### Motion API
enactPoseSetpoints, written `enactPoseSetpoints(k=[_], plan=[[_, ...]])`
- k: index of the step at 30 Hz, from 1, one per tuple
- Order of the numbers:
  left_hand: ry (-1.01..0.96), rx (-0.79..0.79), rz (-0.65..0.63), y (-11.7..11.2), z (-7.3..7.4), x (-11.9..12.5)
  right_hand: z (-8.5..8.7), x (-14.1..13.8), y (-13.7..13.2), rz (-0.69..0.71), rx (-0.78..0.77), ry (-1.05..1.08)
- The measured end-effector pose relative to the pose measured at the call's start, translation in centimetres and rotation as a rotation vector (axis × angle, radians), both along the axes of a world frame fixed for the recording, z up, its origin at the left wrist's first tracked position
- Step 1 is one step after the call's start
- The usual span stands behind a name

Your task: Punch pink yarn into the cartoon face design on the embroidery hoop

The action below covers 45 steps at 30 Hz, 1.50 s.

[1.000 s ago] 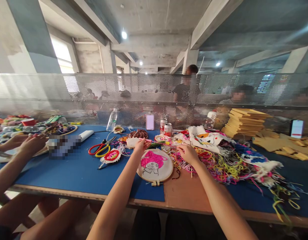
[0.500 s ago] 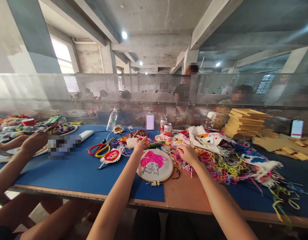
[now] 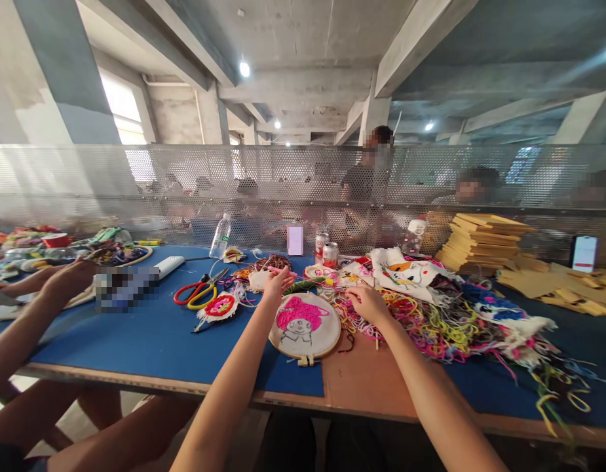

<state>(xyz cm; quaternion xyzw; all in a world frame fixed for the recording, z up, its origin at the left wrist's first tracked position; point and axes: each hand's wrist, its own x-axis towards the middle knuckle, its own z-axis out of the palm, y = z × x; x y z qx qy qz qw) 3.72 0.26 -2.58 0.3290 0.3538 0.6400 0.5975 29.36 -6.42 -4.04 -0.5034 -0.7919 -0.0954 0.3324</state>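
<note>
A round wooden embroidery hoop [image 3: 305, 324] with a pink-haired figure stitched on white cloth lies on the table in front of me. My left hand [image 3: 277, 284] is closed just beyond the hoop's far edge, pinching a pink tool [image 3: 282, 269] that sticks out to the right. My right hand [image 3: 365, 301] rests with curled fingers on a tangle of coloured yarn [image 3: 440, 321] right of the hoop; what it grips is hidden.
Red and yellow scissors [image 3: 198, 292], a small red patch [image 3: 219, 305], two cans [image 3: 326, 250], a water bottle [image 3: 219, 236] and a stack of yellow sheets [image 3: 479, 240] lie on the blue table [image 3: 145, 334]. Another person's arms [image 3: 42, 295] work at the left. A mesh screen [image 3: 263, 183] runs behind.
My left hand has drawn the pink tool back a little toward the far side. My right hand has shifted slightly on the yarn. The neighbour's hand at the left has moved a bit to the right.
</note>
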Motion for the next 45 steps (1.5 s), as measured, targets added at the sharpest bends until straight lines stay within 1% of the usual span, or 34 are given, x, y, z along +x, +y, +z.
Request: enactPoseSetpoints(k=[4, 8, 16, 22, 29, 33, 38, 41, 45], plan=[[0.017, -0.042, -0.037, 0.0, -0.1, 0.1, 0.1, 0.0, 0.0, 0.000, 0.004, 0.000], [0.027, -0.044, -0.056, -0.3, -0.2, 0.3, 0.1, 0.0, 0.0, -0.009, 0.009, 0.002], [0.040, -0.007, -0.035, -0.9, 0.3, 0.5, 0.0, 0.0, 0.1, -0.030, 0.005, 0.013], [0.035, -0.022, -0.006, -0.7, 0.2, 0.5, 0.0, 0.0, 0.0, 0.019, -0.032, 0.008], [0.023, -0.002, -0.020, -0.4, 0.2, 0.7, 0.1, -0.5, -0.2, 0.070, -0.114, 0.015], [0.060, 0.016, -0.078, -0.6, 0.2, 0.8, 0.2, -0.6, -0.3, 0.077, -0.142, 0.056], [0.130, 0.059, -0.180, -1.2, 0.4, 1.4, 0.1, -1.0, -0.4, 0.099, -0.181, 0.164], [0.173, 0.103, -0.252, -1.9, 0.5, 2.1, 0.0, -1.8, -0.5, 0.154, -0.223, 0.255], [0.240, 0.187, -0.372, -3.3, 0.8, 3.3, 0.0, -3.2, -0.8, 0.276, -0.325, 0.398]])
